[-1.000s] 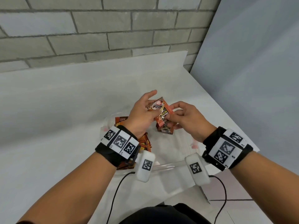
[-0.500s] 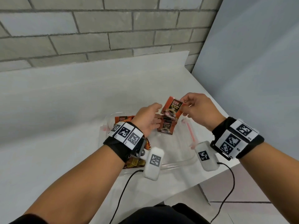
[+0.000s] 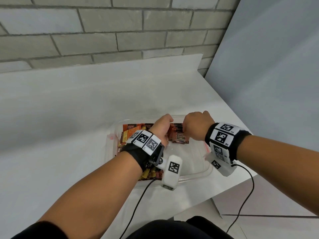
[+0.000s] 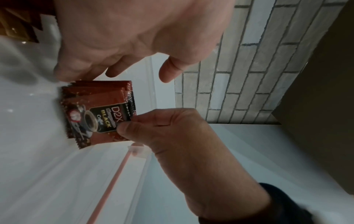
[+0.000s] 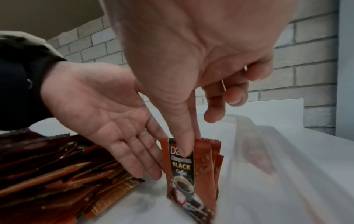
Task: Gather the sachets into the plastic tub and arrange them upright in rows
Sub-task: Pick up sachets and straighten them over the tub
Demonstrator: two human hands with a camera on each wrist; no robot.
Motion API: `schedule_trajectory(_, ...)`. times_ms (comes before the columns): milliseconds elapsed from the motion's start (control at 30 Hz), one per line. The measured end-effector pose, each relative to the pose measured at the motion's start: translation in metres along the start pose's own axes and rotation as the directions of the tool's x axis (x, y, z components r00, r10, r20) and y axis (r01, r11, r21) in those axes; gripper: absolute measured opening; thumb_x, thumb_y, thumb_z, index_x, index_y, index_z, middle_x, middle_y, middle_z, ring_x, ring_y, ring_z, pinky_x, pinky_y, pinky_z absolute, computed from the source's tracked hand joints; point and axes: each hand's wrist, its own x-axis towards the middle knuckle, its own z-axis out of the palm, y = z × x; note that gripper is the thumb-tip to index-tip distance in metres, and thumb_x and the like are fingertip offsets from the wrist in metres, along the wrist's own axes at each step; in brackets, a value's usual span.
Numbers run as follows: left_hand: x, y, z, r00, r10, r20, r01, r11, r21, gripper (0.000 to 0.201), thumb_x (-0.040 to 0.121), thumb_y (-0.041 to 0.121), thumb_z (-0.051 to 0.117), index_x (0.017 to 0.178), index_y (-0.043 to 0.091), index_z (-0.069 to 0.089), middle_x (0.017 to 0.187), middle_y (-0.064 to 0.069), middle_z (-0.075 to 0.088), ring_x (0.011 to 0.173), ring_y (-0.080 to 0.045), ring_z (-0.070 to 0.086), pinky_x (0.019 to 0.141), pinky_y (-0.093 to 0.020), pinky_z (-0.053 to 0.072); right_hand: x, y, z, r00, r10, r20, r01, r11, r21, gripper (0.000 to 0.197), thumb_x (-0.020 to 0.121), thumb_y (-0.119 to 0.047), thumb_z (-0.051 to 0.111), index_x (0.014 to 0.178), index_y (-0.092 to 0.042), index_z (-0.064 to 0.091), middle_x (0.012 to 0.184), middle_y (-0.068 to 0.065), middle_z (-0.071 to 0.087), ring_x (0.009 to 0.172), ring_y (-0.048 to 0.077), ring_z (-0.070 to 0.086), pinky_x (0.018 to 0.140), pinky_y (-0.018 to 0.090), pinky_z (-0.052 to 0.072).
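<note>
A clear plastic tub (image 3: 195,175) sits near the table's front right corner. Several red-brown coffee sachets stand upright in a short row (image 3: 178,135) at its far middle. My right hand (image 5: 189,145) pinches the top edge of the front sachet (image 5: 188,171) between thumb and forefinger, and its foot touches the tub floor. My left hand (image 5: 145,171) lies flat with straight fingers against the row's left side. A loose pile of sachets (image 5: 57,174) lies flat in the tub's left part, partly hidden under my left wrist in the head view.
The tub's right half (image 3: 189,157) holds nothing. A red clip (image 4: 118,166) runs along its right rim. The white table (image 3: 69,118) meets a brick wall (image 3: 103,40) behind and a grey panel (image 3: 267,75) at right. Its edge is close to the tub.
My right hand has come down from above the tub and set its sachet at the front of the upright row. My left hand has dropped to the row's side.
</note>
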Motion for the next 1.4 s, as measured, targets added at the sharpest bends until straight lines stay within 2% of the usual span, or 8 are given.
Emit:
schedule_trajectory(267,0.006,-0.003,-0.001,0.998,-0.039,0.039,0.039,0.999,-0.009,0.016,0.093,0.02,0.043,0.081,0.01,0.044,0.071,-0.008,0.049,0.06,-0.022,0.05,0.063,-0.027,0.037,-0.001,-0.002,-0.001,0.998,-0.057,0.041,0.059,0.997,-0.047,0.011,0.087,-0.03,0.06,0.09,-0.02,0.058,0.078,-0.003,0.053,0.081,0.02,0.051,0.077,0.032,0.029)
schedule_trajectory(467,0.007,-0.006,-0.004,0.997,-0.044,0.065,0.044,0.999,0.012,0.014,0.092,0.017,0.042,0.08,0.011,0.045,0.056,-0.005,0.055,0.046,-0.019,0.056,0.055,-0.024,0.041,-0.013,0.002,-0.007,0.993,-0.103,-0.059,0.106,0.993,0.059,0.016,0.089,-0.025,0.056,0.096,-0.012,0.062,0.092,0.005,0.063,0.08,0.023,0.057,0.067,0.029,0.037)
schedule_trajectory(533,0.007,-0.006,-0.004,0.998,-0.036,0.052,0.036,0.999,0.011,0.016,0.092,0.016,0.042,0.077,0.012,0.043,0.045,-0.001,0.052,0.036,-0.015,0.052,0.05,-0.022,0.038,-0.018,0.001,-0.007,0.99,-0.137,0.012,0.134,0.981,0.139,0.018,0.089,-0.023,0.055,0.095,-0.009,0.064,0.091,0.008,0.065,0.08,0.024,0.06,0.063,0.029,0.042)
schedule_trajectory(667,0.011,-0.005,-0.004,0.998,-0.04,0.049,0.042,0.999,-0.028,0.018,0.092,0.016,0.041,0.074,0.013,0.04,0.063,-0.003,0.041,0.055,-0.018,0.041,0.059,-0.027,0.033,-0.022,-0.007,0.001,0.949,-0.256,0.184,0.219,0.955,0.198,0.022,0.09,-0.017,0.052,0.096,-0.002,0.068,0.092,0.012,0.069,0.084,0.026,0.062,0.068,0.029,0.046)
schedule_trajectory(833,0.016,-0.005,-0.005,0.995,-0.07,0.067,0.073,0.996,-0.057,0.018,0.093,0.018,0.041,0.076,0.011,0.043,0.067,-0.006,0.046,0.059,-0.019,0.044,0.062,-0.028,0.035,-0.019,-0.016,0.008,0.904,-0.281,0.324,0.266,0.96,0.089,0.025,0.092,-0.018,0.049,0.092,0.003,0.062,0.08,0.009,0.057,0.079,0.027,0.052,0.057,0.024,0.035)
schedule_trajectory(967,0.018,-0.005,-0.006,0.995,-0.055,0.078,0.061,0.996,-0.068,0.019,0.094,0.018,0.041,0.078,0.009,0.044,0.066,-0.007,0.051,0.06,-0.019,0.047,0.059,-0.028,0.038,-0.013,-0.021,0.006,0.921,-0.214,0.327,0.213,0.976,0.041,0.021,0.093,-0.022,0.05,0.078,-0.008,0.053,0.072,0.002,0.051,0.077,0.022,0.053,0.055,0.023,0.037)
schedule_trajectory(1067,0.02,-0.007,-0.006,0.994,-0.058,0.098,0.066,0.994,-0.09,0.019,0.093,0.016,0.04,0.076,0.01,0.046,0.054,-0.004,0.055,0.059,-0.019,0.048,0.059,-0.027,0.039,-0.009,-0.024,0.005,0.922,-0.203,0.331,0.202,0.979,0.038,0.02,0.093,-0.024,0.049,0.09,-0.007,0.058,0.078,0.003,0.054,0.077,0.02,0.052,0.061,0.024,0.041)
schedule_trajectory(1400,0.024,-0.009,-0.004,0.991,-0.069,0.118,0.079,0.993,-0.089,0.017,0.091,0.018,0.042,0.075,0.012,0.045,0.066,-0.003,0.048,0.059,-0.017,0.044,0.064,-0.027,0.036,-0.012,-0.03,0.002,0.901,-0.21,0.379,0.238,0.971,-0.027,0.021,0.097,-0.026,0.045,0.098,-0.007,0.056,0.081,0.002,0.051,0.081,0.019,0.048,0.064,0.026,0.036)
